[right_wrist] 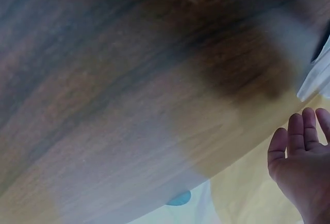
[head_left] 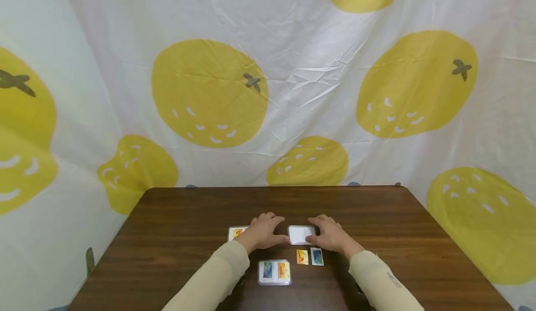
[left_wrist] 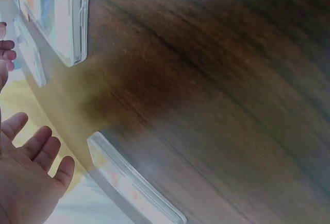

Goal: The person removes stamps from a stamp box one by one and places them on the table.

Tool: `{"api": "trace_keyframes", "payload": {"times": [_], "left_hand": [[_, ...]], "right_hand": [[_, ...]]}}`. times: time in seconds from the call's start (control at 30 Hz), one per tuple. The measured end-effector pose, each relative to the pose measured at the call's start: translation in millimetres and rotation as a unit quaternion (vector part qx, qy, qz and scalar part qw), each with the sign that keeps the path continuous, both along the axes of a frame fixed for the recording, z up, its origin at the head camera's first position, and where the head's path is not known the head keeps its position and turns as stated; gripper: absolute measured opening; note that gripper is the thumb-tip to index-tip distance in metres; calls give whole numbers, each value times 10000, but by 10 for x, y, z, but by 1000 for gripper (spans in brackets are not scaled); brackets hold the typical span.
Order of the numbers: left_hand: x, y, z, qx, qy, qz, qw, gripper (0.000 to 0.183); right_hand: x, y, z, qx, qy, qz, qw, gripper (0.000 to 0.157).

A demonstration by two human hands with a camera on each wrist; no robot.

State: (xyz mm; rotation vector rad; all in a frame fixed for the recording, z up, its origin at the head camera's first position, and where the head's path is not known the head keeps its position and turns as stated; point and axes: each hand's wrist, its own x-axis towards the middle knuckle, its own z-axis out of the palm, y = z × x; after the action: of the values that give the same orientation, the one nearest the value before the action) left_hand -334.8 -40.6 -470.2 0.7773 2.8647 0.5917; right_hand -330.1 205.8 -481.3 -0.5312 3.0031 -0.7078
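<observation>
A clear rectangular case (head_left: 298, 232) with a white inside lies on the table between my two hands. My left hand (head_left: 264, 232) is at its left side, fingers spread and thumb tip right at the edge. My right hand (head_left: 332, 234) is on the other side, its thumb overlapping the case's right edge. Just in front lie two small stamp-like pictures, an orange one (head_left: 302, 257) and a blue-green one (head_left: 317, 256). In the wrist views, the fingers of the left hand (left_wrist: 31, 177) and right hand (right_wrist: 307, 167) look loose and hold nothing.
Nearer the front edge lies a clear case (head_left: 274, 282) with a green-blue and an orange picture inside. Another picture case (head_left: 231, 233) is partly hidden behind my left hand. The brown wooden table (head_left: 188, 208) ends at a lemon-print cloth (head_left: 301, 115).
</observation>
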Motion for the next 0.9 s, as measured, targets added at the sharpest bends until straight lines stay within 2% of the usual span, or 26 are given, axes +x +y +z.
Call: {"api": "trace_keyframes", "payload": {"times": [0.23,0.63,0.9], "left_hand": [[27,-68,18,103,241,-120,9996,68],[148,-254,86,653,303,-239,9971,63],[237,-411,52,979,388,-273,9941,61]], "right_hand": [[51,7,17,-241,253,45,9994,54],[175,-79,69,-623,507,349,9962,47],[265,-161,104,-810,536,498,9940,48]]}}
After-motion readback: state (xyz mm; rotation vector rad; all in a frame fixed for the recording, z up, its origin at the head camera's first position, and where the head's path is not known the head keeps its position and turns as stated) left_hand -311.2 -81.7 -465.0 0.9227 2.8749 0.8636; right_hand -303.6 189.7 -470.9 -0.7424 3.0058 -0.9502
